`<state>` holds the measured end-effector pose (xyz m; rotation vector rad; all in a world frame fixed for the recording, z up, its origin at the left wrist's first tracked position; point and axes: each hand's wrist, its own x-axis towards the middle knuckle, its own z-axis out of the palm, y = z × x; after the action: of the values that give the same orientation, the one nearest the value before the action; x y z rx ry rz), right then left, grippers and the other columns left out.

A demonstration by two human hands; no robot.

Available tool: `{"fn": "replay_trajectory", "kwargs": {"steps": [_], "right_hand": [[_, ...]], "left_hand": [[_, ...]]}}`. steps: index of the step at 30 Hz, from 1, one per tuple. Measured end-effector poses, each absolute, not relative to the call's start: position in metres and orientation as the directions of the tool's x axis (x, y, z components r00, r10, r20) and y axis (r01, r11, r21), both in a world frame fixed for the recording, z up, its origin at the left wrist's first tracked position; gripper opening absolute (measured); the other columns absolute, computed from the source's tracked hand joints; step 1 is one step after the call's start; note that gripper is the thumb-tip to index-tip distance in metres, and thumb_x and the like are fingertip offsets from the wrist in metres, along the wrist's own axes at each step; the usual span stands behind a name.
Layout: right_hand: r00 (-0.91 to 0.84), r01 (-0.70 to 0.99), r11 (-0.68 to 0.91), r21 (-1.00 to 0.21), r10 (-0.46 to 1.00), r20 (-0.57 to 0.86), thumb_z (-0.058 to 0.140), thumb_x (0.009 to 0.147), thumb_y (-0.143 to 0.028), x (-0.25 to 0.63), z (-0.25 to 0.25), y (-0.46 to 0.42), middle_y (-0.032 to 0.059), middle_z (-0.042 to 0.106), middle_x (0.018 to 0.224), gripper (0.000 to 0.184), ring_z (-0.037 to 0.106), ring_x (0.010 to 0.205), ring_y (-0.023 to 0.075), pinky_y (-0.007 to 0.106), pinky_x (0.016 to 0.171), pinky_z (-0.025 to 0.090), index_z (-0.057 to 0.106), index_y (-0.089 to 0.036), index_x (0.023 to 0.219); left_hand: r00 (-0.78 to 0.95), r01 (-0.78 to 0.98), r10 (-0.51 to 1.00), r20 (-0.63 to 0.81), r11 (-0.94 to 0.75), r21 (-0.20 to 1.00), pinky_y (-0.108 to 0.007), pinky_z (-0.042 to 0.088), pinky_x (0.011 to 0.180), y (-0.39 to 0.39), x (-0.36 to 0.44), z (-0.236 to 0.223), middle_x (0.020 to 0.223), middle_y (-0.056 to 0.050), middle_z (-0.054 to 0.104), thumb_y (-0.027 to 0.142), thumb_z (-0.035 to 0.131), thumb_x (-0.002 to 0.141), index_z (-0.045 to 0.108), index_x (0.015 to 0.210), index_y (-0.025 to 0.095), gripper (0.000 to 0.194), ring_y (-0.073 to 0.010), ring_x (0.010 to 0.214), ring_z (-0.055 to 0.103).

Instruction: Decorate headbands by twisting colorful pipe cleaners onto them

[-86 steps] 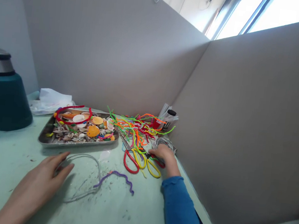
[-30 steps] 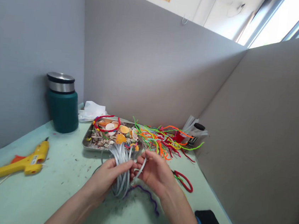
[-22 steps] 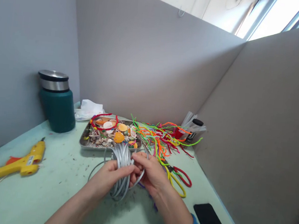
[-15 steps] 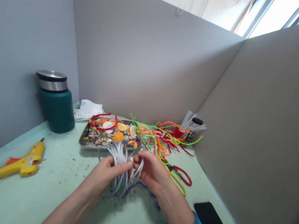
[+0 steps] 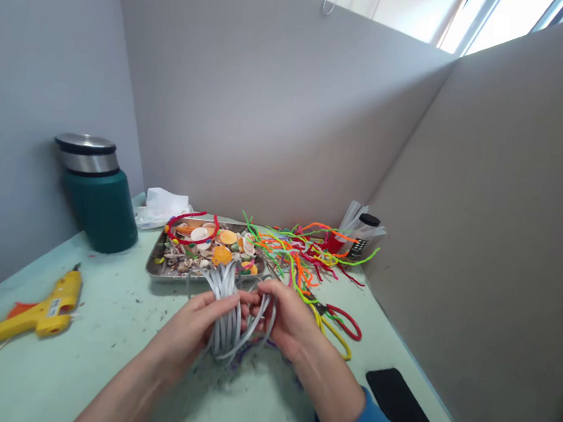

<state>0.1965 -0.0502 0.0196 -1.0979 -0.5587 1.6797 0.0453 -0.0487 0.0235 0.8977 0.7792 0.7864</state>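
Note:
A looped bundle of thin grey cord (image 5: 223, 329) hangs over the table at the middle. My left hand (image 5: 207, 314) is closed round it, the thumb lying across the front of the loops. Close to its right, my right hand (image 5: 283, 312) pinches a few strands of the same cord pulled out to the side. The fingertips of both hands nearly meet. Beneath the bundle a purple strand (image 5: 242, 353) shows in part. Just behind the cord stands a metal tray (image 5: 154, 271) of shells, with a beaded red pipe-cleaner ring (image 5: 167, 228) on top.
Coloured pipe cleaners (image 5: 302, 253) lie heaped right of the tray, with scissors (image 5: 345, 322) in front. A yellow glue gun (image 5: 52, 308) and a green flask (image 5: 100, 209) are at left. Glue sticks (image 5: 352, 213) and a black-capped jar (image 5: 361, 239) stand at back right; a black flat object (image 5: 406, 412) lies at right.
My right hand has turned slightly, and the strands in it now form a wider loop out from the bundle. My left hand keeps its hold. The view has shifted a little.

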Motion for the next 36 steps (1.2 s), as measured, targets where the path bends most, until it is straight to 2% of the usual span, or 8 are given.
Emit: {"fn": "replay_trajectory", "kwargs": {"steps": [4,8,11,16,22,26,30,36], "right_hand": [[-0.131,-0.505,-0.315,-0.804,0.948,-0.289,0.062,0.061,-0.019,0.197,0.019,-0.052,-0.0062,0.046,0.046,0.017,0.042,0.042,0.0069,0.023,0.048,0.039,0.047,-0.016,0.056],[-0.167,-0.447,-0.296,-0.845,0.955,-0.246,0.071,0.06,-0.022,0.192,0.02,-0.058,-0.0079,0.044,0.045,0.02,0.037,0.041,0.0051,0.02,0.045,0.032,0.052,-0.015,0.062],[-0.145,-0.347,-0.28,-0.895,0.959,-0.244,0.074,0.061,-0.032,0.19,0.02,-0.06,-0.0063,0.048,0.048,0.026,0.04,0.042,0.0058,0.02,0.044,0.029,0.055,-0.015,0.067],[-0.154,-0.301,-0.273,-0.914,0.96,-0.235,0.074,0.061,-0.04,0.193,0.021,-0.061,-0.0026,0.057,0.055,0.032,0.049,0.048,0.0088,0.022,0.05,0.036,0.058,-0.014,0.072],[-0.177,-0.125,-0.09,-0.988,0.982,-0.067,0.069,0.065,-0.024,0.193,0.026,-0.064,-0.002,0.059,0.06,0.015,0.05,0.055,0.0091,0.021,0.055,0.037,0.059,-0.015,0.069],[-0.093,-0.25,-0.154,-0.956,0.986,-0.135,0.064,0.063,-0.019,0.19,0.027,-0.061,-0.0012,0.059,0.057,0.009,0.052,0.054,0.0103,0.022,0.055,0.039,0.056,-0.014,0.063],[-0.138,-0.4,-0.207,-0.893,0.977,-0.164,0.068,0.062,-0.024,0.189,0.025,-0.06,-0.0039,0.052,0.052,0.018,0.049,0.048,0.0093,0.023,0.051,0.038,0.053,-0.015,0.061],[-0.186,-0.233,-0.215,-0.948,0.967,-0.174,0.07,0.065,-0.033,0.19,0.022,-0.063,-0.0041,0.052,0.051,0.024,0.043,0.045,0.0067,0.02,0.047,0.031,0.057,-0.014,0.063]], "left_hand": [[0.469,-0.297,0.849,-0.245,0.413,0.861,-0.027,0.049,0.064,-0.044,0.04,0.022,0.079,-0.009,0.072,0.024,0.066,0.071,0.064,0.108,0.013,0.038,-0.0183,0.066,0.065],[0.464,-0.326,0.863,-0.198,0.374,0.868,-0.029,0.049,0.068,-0.042,0.041,0.021,0.077,-0.01,0.072,0.022,0.069,0.069,0.063,0.108,0.011,0.041,-0.0199,0.068,0.066],[0.46,-0.326,0.872,-0.168,0.342,0.882,-0.027,0.049,0.067,-0.044,0.043,0.021,0.079,-0.01,0.072,0.024,0.071,0.067,0.065,0.104,0.01,0.04,-0.0197,0.068,0.066],[0.465,-0.314,0.861,-0.207,0.379,0.87,-0.026,0.05,0.062,-0.046,0.045,0.02,0.073,-0.009,0.072,0.028,0.072,0.067,0.065,0.103,0.01,0.04,-0.0179,0.061,0.065],[0.415,-0.358,0.875,-0.247,0.407,0.84,-0.024,0.049,0.058,-0.042,0.044,0.017,0.073,-0.009,0.072,0.03,0.069,0.071,0.062,0.108,0.01,0.042,-0.0157,0.059,0.064],[0.401,-0.376,0.882,-0.249,0.406,0.833,-0.025,0.05,0.06,-0.04,0.041,0.019,0.072,-0.009,0.072,0.03,0.069,0.072,0.062,0.107,0.009,0.041,-0.0165,0.061,0.065],[0.404,-0.392,0.882,-0.241,0.405,0.826,-0.028,0.052,0.064,-0.04,0.038,0.022,0.075,-0.01,0.072,0.027,0.07,0.07,0.063,0.105,0.01,0.039,-0.0201,0.067,0.067],[0.403,-0.392,0.889,-0.217,0.382,0.837,-0.027,0.052,0.06,-0.041,0.04,0.023,0.075,-0.01,0.073,0.026,0.073,0.067,0.065,0.1,0.009,0.037,-0.02,0.062,0.067]]}}
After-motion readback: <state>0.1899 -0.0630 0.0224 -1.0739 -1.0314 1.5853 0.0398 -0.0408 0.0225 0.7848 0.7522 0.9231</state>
